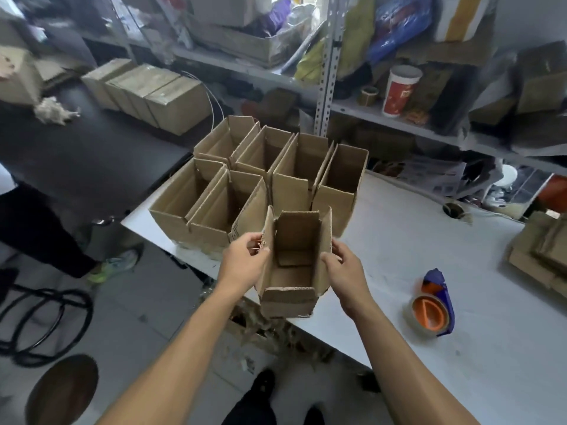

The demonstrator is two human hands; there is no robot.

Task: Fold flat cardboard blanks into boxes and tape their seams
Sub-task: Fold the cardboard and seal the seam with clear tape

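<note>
Box (294,262), brown cardboard, open top w/ four flaps standing up, sits at the near left edge of the white bench (429,240), its near end jutting a bit past the edge. Bottom flaps visible inside, folded in. Left hand (244,260) grips the box's left flap, thumb and fingers (256,240) curled round the flap edge. Right hand (345,271) is at the right side flap, fingers loosely bent and touching the cardboard; can't tell if it truly clamps or just steadies. Both forearms reach in from the near side. Just beyond the box, touching or nearly so, a cluster of open boxes (276,170) stands on the far left corner of the bench, approx two rows, tops open, flaps up. To the right on the bench, well apart from the box, lies a tape dispenser (434,305), blue body w/ orange core and a clear roll. At the far right edge, a stack of flat cardboard blanks (540,250). Far left, on a dark table (76,154), a row of closed boxes (147,93) and a wad of pale shredded filler (53,110). Behind the bench, metal shelving (328,72) packed w/ bags, cartons and a red-and-white cup (400,88). Left, another person's leg in dark trousers (36,234) w/ a bright sneaker on the floor; black hose loops (46,323) lie nearby. Scraps of cardboard litter the floor under the bench edge.
</note>
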